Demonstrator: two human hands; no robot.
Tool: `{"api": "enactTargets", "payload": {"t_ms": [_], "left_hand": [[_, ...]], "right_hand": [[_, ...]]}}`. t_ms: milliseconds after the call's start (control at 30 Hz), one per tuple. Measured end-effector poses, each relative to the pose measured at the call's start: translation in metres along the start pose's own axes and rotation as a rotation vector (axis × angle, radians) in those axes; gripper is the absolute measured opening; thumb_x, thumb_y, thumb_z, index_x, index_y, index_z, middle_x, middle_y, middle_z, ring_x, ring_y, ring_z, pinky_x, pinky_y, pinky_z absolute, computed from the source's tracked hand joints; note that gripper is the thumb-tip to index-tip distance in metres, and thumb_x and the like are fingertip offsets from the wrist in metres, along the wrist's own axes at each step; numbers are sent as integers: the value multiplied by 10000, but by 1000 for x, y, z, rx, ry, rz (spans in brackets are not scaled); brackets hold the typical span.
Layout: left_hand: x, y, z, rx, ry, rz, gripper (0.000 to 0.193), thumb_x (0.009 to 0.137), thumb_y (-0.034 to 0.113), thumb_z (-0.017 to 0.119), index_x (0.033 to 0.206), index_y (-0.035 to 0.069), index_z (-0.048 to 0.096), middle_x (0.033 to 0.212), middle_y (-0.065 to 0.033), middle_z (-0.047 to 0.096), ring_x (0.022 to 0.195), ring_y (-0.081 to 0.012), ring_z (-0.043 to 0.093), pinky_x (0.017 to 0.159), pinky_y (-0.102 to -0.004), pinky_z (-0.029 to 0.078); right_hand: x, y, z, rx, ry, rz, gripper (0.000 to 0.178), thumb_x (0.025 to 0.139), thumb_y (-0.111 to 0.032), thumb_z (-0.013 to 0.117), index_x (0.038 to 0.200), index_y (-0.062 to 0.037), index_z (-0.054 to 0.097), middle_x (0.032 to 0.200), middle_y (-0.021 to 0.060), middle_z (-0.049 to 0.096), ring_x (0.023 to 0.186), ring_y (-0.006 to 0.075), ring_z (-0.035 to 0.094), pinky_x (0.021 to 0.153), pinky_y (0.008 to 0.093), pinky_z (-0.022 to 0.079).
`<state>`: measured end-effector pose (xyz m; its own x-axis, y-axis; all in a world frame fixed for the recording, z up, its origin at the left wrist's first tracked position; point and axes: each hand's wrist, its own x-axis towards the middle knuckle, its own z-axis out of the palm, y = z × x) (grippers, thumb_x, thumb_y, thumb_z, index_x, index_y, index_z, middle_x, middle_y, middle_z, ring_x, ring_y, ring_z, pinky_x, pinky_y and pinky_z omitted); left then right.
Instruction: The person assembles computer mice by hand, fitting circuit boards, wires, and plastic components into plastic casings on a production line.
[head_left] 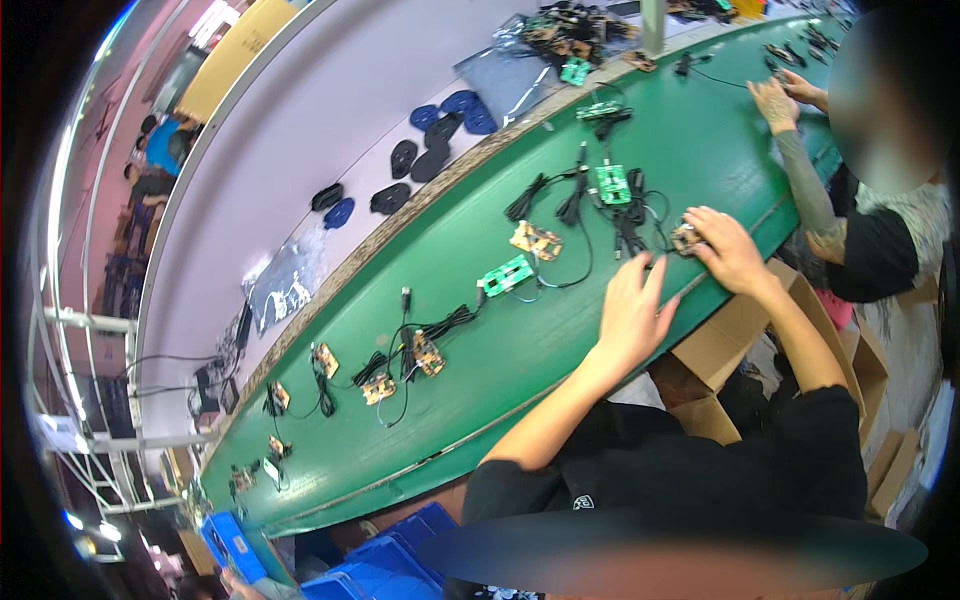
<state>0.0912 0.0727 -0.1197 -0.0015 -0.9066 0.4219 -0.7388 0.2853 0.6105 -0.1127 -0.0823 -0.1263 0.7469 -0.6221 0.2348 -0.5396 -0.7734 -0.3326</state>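
My right hand [732, 252] is closed round the edge of a small tan circuit board [685, 238] on the green belt, with its fingers and thumb at the board's near side. To the left of it, my left hand [634, 312] is open, thumb apart from the fingers. Its fingertips are by the lower end of a black cable bundle [630, 225]; whether they touch it, I cannot tell. Just beyond that bundle lies a green circuit board [612, 184] with black cables. Another green board [508, 276] and a tan board [537, 241], joined to cables, rest left of my hands.
Several boards with coiled cables [425, 352] lie along the green belt [480, 370]. Black and blue oval parts [430, 160] sit on the ledge behind it. A co-worker's hands [778, 100] work at the far right. Cardboard boxes [715, 350] and blue bins [380, 560] stand below the near edge.
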Motion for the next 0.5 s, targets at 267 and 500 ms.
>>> {"api": "enactTargets", "payload": {"t_ms": [267, 500], "left_hand": [[-162, -113, -183, 557, 84, -384, 589, 889, 281, 700, 1357, -37, 538, 1443, -252, 477, 1311, -406, 478, 1076, -486, 383], [-153, -145, -193, 404, 87, -214, 409, 833, 148, 713, 1205, 1, 626, 1305, -196, 587, 1247, -372, 538, 1046, -469, 421]], "right_hand": [[85, -67, -9, 128, 205, -128, 474, 874, -37, 600, 1347, -63, 584, 1435, 155, 536, 1338, 350, 490, 1117, 450, 372], [270, -263, 116, 413, -50, -569, 431, 875, -140, 660, 1296, -75, 597, 1374, 164, 557, 1267, 356, 535, 1065, 469, 430]]}}
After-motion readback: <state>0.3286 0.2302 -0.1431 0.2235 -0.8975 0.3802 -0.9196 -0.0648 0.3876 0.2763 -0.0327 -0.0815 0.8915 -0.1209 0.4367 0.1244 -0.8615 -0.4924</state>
